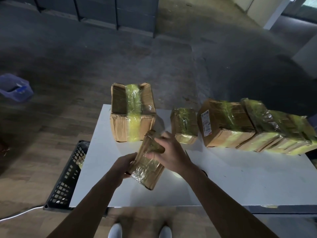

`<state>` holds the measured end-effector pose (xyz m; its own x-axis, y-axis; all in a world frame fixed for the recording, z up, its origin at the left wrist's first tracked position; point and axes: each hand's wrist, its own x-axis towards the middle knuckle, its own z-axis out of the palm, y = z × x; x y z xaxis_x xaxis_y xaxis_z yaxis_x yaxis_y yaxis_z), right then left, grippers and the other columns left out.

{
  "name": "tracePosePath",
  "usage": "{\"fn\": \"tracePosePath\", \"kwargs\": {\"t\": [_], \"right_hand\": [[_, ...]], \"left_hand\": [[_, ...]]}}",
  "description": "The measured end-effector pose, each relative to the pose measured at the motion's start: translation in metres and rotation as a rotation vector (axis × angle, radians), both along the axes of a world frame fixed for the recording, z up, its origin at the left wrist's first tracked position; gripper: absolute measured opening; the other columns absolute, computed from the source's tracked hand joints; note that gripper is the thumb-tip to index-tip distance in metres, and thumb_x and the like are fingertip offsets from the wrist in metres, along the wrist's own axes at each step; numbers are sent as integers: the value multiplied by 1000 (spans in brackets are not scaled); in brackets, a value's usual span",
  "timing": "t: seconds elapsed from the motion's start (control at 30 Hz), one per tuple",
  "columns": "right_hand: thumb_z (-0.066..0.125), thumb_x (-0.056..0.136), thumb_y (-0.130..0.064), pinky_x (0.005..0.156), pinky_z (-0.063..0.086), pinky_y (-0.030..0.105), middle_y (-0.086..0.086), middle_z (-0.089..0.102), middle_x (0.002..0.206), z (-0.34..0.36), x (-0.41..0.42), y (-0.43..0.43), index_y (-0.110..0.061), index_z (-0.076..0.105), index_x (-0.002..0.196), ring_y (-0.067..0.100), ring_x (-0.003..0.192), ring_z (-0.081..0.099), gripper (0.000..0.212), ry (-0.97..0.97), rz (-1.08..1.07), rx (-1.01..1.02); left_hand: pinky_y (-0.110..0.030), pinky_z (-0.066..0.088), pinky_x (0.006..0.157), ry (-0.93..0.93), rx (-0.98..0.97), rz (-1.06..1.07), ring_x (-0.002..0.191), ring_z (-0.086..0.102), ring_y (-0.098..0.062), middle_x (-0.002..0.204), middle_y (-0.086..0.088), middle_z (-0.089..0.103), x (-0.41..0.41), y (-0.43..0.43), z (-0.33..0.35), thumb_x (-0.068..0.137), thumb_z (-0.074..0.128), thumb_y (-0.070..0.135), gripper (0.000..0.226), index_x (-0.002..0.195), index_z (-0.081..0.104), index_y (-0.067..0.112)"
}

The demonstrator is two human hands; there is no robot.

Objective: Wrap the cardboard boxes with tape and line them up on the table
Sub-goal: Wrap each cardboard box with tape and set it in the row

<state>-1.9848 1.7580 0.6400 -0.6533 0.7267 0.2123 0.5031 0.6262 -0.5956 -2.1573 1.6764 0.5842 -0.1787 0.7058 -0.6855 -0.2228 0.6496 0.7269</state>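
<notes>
Cardboard box [146, 169] (taped, tilted) is gripped by left hand [123, 165] at its side, right hand [169, 150] over top.

Only one view on my end: a wide-angle cam on the person's head, tilted forward and down. It's in pretty close, so the left hand [123, 164] and right hand [171, 150] gripping the small box [147, 165] sit lower middle, with the shoes [115, 231] right at the bottom edge. The white table [240, 177] fills the middle and right, the floor [85, 57] takes the whole upper half, and the edges bend a lot.
</notes>
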Motion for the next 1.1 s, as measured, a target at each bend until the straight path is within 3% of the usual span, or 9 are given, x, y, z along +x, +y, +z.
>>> {"fn": "tracePosePath", "kwargs": {"t": [0.13, 0.27, 0.37, 0.43, 0.53, 0.67, 0.83, 0.97, 1.1], "right_hand": [[78, 78, -33, 75, 39, 24, 9, 54, 93, -7, -8, -17, 2, 69, 103, 10, 88, 43, 43, -51, 222, 122], [69, 88, -26, 77, 39, 25, 10, 59, 95, -13, -12, -23, -4, 71, 110, 16, 87, 51, 32, -83, 271, 113], [68, 89, -25, 87, 46, 33, 10, 66, 99, -25, -3, -24, -8, 72, 111, 21, 90, 60, 27, -206, 389, 127], [67, 89, -21, 95, 45, 33, 11, 67, 105, -33, 2, -29, -7, 73, 109, 22, 97, 61, 25, -220, 380, 8], [72, 83, -28, 90, 46, 37, 10, 63, 105, -48, 4, -31, -9, 72, 104, 24, 98, 57, 28, -214, 242, 34], [75, 73, -46, 102, 37, 47, 6, 50, 126, -58, 1, -24, -20, 57, 120, 25, 120, 42, 56, -222, -173, 7], [76, 70, -57, 116, 22, 55, 4, 4, 161, -67, -7, -9, -25, 2, 154, 27, 148, 7, 117, -252, -217, -233], [78, 76, -38, 116, 24, 52, 2, -2, 162, -76, -15, -14, -21, -6, 154, 23, 149, 1, 116, -114, -312, -358], [78, 76, -30, 114, 30, 50, 0, 15, 160, -80, -20, -15, -24, 1, 154, 21, 146, 17, 110, -7, -404, -414]], "left_hand": [[-36, 45, 74, 119, 28, 8, 81, 59, -28, 88, -15, 65, 0, 4, 2, 97, 49, 33, 36, 92, 65, 1], [-53, 45, 101, -134, 112, 0, 107, 63, -34, 111, -16, 69, 1, 5, -2, 98, 37, 55, 54, 115, 66, 14], [-47, 52, 93, -174, 92, -103, 106, 66, -26, 109, -8, 72, 5, 6, -8, 89, 40, 71, 62, 115, 68, 23], [-43, 56, 86, -11, 60, -181, 96, 68, -23, 100, -7, 73, 12, 6, -11, 85, 61, 58, 48, 110, 68, 18], [-36, 55, 75, 90, 90, -90, 88, 69, -23, 96, -12, 72, 21, 6, -23, 88, 67, 38, 34, 109, 66, 11], [-41, 55, 88, 212, 115, -9, 100, 64, -23, 110, -4, 64, 27, 7, -33, 91, 62, 33, 43, 130, 49, 18], [-35, 55, 76, 509, 211, -20, 93, 59, -20, 113, 2, 57, 36, 10, -32, 93, 57, 27, 55, 141, 31, 24], [-46, 58, 78, 662, 203, -3, 91, 65, -25, 106, 4, 60, 44, 10, -33, 95, 52, 35, 49, 139, 31, 27], [-39, 57, 76, 644, 144, 37, 85, 60, -19, 102, 7, 58, 43, 15, -36, 92, 58, 45, 52, 136, 38, 26]]}}
